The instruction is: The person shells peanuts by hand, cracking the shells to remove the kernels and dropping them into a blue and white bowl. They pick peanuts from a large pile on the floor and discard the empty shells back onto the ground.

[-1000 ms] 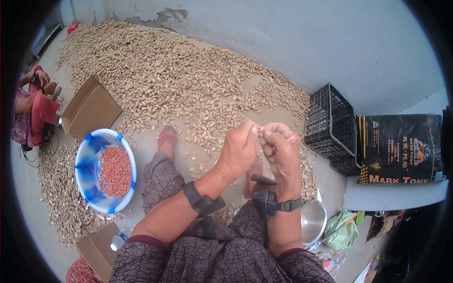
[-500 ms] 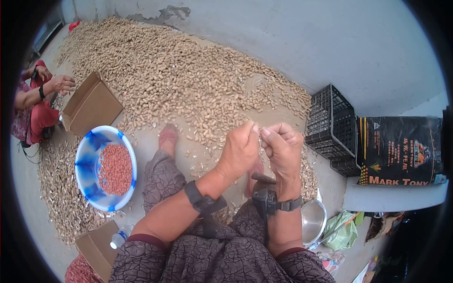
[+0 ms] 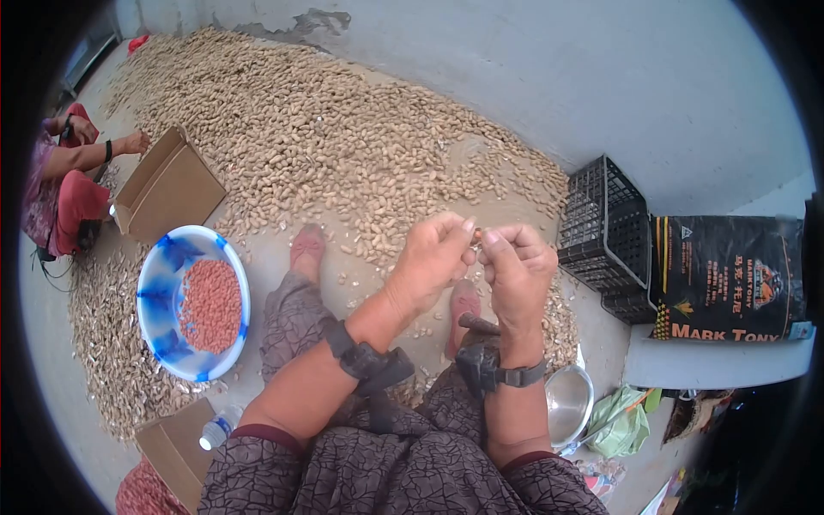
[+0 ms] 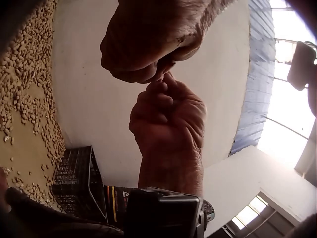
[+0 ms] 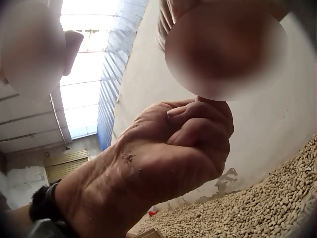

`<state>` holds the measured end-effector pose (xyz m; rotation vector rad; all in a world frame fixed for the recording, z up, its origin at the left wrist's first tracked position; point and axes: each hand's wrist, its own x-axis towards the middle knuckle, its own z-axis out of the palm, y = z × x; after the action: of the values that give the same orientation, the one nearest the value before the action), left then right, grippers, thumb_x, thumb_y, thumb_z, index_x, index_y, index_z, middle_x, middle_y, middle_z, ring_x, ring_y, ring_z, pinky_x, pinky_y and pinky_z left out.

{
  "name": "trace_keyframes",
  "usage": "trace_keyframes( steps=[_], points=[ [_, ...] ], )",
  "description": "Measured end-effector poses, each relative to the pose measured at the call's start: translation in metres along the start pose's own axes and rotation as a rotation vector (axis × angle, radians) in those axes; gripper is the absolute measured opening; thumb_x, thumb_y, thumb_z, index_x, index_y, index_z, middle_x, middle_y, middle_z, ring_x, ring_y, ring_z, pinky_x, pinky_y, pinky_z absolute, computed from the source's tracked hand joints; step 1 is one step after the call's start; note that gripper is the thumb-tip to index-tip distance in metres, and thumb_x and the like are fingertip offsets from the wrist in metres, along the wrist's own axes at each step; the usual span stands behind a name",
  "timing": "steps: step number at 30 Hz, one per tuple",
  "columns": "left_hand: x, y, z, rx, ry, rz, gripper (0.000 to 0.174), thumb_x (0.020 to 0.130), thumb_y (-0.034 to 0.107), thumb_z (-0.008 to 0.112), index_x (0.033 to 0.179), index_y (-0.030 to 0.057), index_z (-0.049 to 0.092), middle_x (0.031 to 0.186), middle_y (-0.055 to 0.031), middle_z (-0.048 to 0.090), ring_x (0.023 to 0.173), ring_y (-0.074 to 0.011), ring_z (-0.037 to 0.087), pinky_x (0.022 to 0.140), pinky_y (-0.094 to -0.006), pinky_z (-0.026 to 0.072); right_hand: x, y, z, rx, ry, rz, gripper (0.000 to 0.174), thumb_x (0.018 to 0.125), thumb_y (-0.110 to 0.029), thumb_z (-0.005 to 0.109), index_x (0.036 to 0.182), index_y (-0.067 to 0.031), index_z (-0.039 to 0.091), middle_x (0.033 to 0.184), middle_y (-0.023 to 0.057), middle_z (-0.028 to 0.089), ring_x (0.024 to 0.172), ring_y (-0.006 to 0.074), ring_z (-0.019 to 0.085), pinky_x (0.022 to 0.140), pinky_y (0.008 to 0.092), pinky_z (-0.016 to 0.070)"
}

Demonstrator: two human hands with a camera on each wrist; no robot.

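Left hand [image 3: 432, 263] and right hand [image 3: 518, 270] both pinch one tiny peanut [image 3: 478, 233] fingertip to fingertip, probably for finer control, and the blue-and-white basin [image 3: 154, 300] of red kernels [image 3: 210, 306] sits left, I'd guess for easy reach.

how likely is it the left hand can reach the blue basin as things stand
Probably yes: the basin stands open beside the left leg, with nothing seen hanging over it in the head view. The left hand, pinching a peanut, would likely have to swing out past that leg.
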<state>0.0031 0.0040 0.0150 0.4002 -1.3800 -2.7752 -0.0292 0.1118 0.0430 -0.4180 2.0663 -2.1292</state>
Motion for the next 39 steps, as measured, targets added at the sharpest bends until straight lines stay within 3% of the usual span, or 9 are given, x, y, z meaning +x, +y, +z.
trace_keyframes(
  steps=[2, 4, 11, 16, 28, 39],
  points=[
    [0.003, -0.002, -0.004, -0.042, -0.015, 0.002, 0.022, 0.088, 0.021, 0.043, 0.079, 0.0021, 0.05, 0.059, -0.0013, 0.047, 0.042, -0.0039, 0.036, 0.036, -0.0178, 0.0255, -0.002, 0.001, 0.003, -0.061, 0.0, -0.039, 0.004, 0.078, -0.002, 0.057, 0.074, 0.0005, 0.057, 0.061, 0.0027, 0.057, 0.049, 0.0041, 0.047, 0.044, 0.0167, 0.0353],
    [0.005, -0.004, -0.008, -0.086, -0.027, 0.004, 0.022, 0.087, 0.02, 0.043, 0.079, 0.0003, 0.051, 0.06, -0.0028, 0.048, 0.044, -0.0043, 0.036, 0.036, -0.0184, 0.026, -0.003, 0.003, 0.007, -0.222, -0.022, -0.298, 0.003, 0.077, 0.001, 0.056, 0.076, 0.0023, 0.059, 0.063, 0.0046, 0.059, 0.054, 0.0049, 0.051, 0.047, 0.0171, 0.0385],
    [0.001, 0.005, -0.009, -0.171, -0.114, 0.013, 0.027, 0.089, 0.022, 0.041, 0.086, -0.0008, 0.055, 0.059, 0.0007, 0.047, 0.044, -0.0041, 0.038, 0.034, -0.0169, 0.0238, -0.003, 0.003, 0.01, -0.405, -0.033, -0.511, 0.005, 0.078, 0.002, 0.056, 0.079, 0.003, 0.061, 0.062, 0.0045, 0.059, 0.055, 0.0053, 0.052, 0.048, 0.017, 0.0394],
    [0.001, 0.007, -0.01, -0.162, -0.148, -0.03, 0.02, 0.087, 0.015, 0.044, 0.09, -0.0013, 0.055, 0.063, -0.0001, 0.05, 0.045, -0.0036, 0.039, 0.035, -0.0164, 0.0246, -0.001, 0.0, 0.003, -0.045, -0.002, -0.039, 0.008, 0.081, -0.007, 0.056, 0.077, 0.0002, 0.058, 0.06, 0.0011, 0.055, 0.047, 0.003, 0.044, 0.041, 0.016, 0.0328],
    [-0.004, 0.012, -0.006, 0.053, -0.109, 0.072, 0.012, 0.083, 0.009, 0.051, 0.091, 0.0013, 0.051, 0.069, -0.0049, 0.056, 0.049, -0.0031, 0.04, 0.043, -0.0161, 0.0295, 0.006, -0.002, -0.006, 0.188, -0.032, 0.123, 0.011, 0.081, -0.01, 0.055, 0.077, -0.0002, 0.057, 0.06, 0.001, 0.054, 0.045, 0.0024, 0.041, 0.04, 0.0153, 0.0303],
    [-0.004, 0.01, -0.007, 0.498, -0.042, 0.413, 0.008, 0.082, 0.004, 0.049, 0.088, -0.0008, 0.051, 0.07, -0.0037, 0.056, 0.06, -0.0044, 0.05, 0.051, -0.0181, 0.0401, 0.008, -0.008, -0.01, 0.079, -0.158, 0.223, 0.006, 0.077, -0.006, 0.056, 0.076, 0.0004, 0.057, 0.066, 0.0056, 0.059, 0.046, 0.0022, 0.042, 0.04, 0.0145, 0.0306]
  ],
)
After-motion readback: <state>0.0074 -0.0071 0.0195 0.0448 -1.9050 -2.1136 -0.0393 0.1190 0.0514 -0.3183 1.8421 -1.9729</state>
